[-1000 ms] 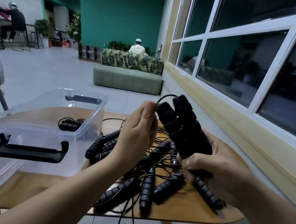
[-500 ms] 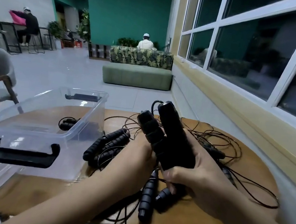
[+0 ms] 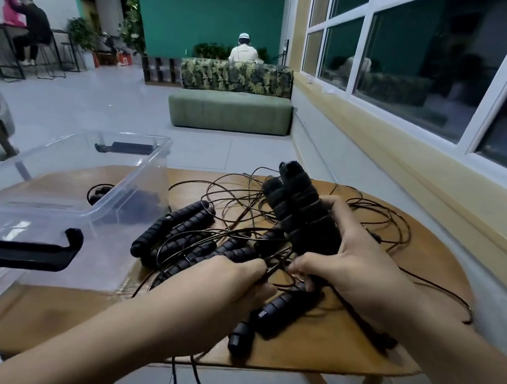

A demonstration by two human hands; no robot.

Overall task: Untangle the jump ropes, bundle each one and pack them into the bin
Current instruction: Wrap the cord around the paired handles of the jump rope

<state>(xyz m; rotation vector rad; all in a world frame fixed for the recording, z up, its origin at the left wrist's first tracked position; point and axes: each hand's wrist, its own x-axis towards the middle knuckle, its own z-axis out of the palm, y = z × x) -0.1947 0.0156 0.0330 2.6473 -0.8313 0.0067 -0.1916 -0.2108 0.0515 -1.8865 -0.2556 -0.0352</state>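
Holding two black handles [image 3: 302, 211] upright in your right hand [image 3: 360, 265], you pinch thin cord [image 3: 277, 267] with your left hand [image 3: 220, 285], near the clear bin [image 3: 139, 198].

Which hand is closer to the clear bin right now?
Left. The left hand pinches cord just right of the clear bin; the right hand holds the paired handles farther right.

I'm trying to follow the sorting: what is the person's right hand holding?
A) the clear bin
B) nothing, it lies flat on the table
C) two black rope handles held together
C: the right hand grips a pair of black handles pointing up above the table, while the left hand pinches thin cord.
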